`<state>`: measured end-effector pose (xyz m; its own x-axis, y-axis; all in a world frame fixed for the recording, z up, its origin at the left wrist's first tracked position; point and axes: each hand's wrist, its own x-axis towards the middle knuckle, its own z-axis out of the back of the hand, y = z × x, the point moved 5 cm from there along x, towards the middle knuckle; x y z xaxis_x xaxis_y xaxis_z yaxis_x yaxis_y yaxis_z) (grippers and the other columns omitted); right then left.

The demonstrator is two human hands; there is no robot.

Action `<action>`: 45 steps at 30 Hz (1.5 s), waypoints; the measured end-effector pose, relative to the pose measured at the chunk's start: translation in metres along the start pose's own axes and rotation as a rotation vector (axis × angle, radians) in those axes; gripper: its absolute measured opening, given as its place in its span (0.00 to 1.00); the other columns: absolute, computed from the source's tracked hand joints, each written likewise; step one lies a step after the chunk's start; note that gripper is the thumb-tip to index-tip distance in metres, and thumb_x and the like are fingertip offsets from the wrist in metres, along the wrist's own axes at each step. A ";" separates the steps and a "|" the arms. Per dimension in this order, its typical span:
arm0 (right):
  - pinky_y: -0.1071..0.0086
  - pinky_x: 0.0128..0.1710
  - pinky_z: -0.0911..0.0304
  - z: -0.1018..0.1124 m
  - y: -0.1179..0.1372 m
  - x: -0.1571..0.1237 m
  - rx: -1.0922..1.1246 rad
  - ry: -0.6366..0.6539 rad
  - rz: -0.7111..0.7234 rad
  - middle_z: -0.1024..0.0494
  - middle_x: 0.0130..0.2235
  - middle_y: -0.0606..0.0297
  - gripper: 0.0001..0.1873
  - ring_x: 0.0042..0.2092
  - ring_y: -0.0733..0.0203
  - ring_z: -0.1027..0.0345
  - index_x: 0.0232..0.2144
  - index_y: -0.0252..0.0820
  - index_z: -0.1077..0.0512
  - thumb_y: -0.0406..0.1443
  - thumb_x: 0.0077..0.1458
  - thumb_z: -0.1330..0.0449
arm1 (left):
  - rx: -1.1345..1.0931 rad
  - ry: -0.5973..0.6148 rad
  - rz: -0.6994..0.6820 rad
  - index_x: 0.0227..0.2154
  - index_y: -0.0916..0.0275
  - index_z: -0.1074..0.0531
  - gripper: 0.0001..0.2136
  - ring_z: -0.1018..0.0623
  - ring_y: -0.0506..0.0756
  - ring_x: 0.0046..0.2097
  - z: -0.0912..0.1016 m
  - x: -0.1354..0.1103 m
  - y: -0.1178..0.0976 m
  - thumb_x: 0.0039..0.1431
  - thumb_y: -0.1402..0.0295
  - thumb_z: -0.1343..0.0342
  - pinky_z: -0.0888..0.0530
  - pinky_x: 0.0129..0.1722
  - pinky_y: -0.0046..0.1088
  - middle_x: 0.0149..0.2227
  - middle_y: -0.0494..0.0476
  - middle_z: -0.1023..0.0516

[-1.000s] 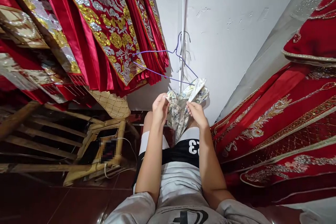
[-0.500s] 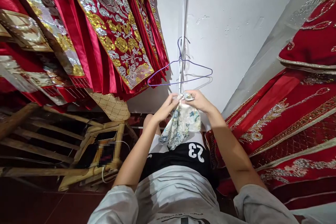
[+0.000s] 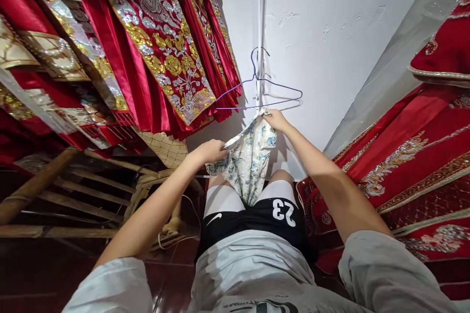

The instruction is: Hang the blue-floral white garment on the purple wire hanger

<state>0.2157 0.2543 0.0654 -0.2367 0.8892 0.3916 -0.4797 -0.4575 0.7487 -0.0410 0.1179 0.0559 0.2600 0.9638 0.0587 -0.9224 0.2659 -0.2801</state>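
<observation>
Here, in the two hands: a small, pale garment (image 3: 251, 156) printed with blue and green flowers, stretched slantwise between them.
Left hand (image 3: 213, 150): closed around the lower, left end of its edge, fingers bunched over the cloth.
Right hand (image 3: 276, 120): pinching the upper corner, fingers drawn together on the fabric.
Where the garment hangs: in front of the seated person's thighs, its lowest folds dropping between them, close to black shorts (image 3: 253, 220) marked 23.
Purple wire hanger (image 3: 256, 76): hooked at a slim white pole (image 3: 262, 10), just above the garment; from where I stand I can't tell whether they touch.
To the left: red costumes (image 3: 161, 44) in gold and silver embroidery, hanging over a slatted wooden chair (image 3: 40, 182), its seat partly hidden behind the left forearm.
To the right: more red garments (image 3: 414, 176), beaded in silver, beside a white wall (image 3: 316, 68).
</observation>
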 end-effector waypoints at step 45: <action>0.52 0.42 0.26 0.147 0.025 -0.037 0.396 0.061 -0.068 0.18 0.33 0.57 0.24 0.39 0.47 0.22 0.35 0.38 0.20 0.49 0.41 0.25 | -0.364 -0.807 -0.100 0.30 0.61 0.30 0.11 0.29 0.56 0.35 0.126 0.076 0.017 0.62 0.59 0.42 0.30 0.42 0.35 0.28 0.55 0.29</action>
<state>0.3368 0.2089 0.1483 -0.2709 0.9111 0.3107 -0.1362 -0.3558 0.9246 -0.0728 0.1982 0.1762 -0.0725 0.6928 0.7174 -0.7229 0.4591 -0.5164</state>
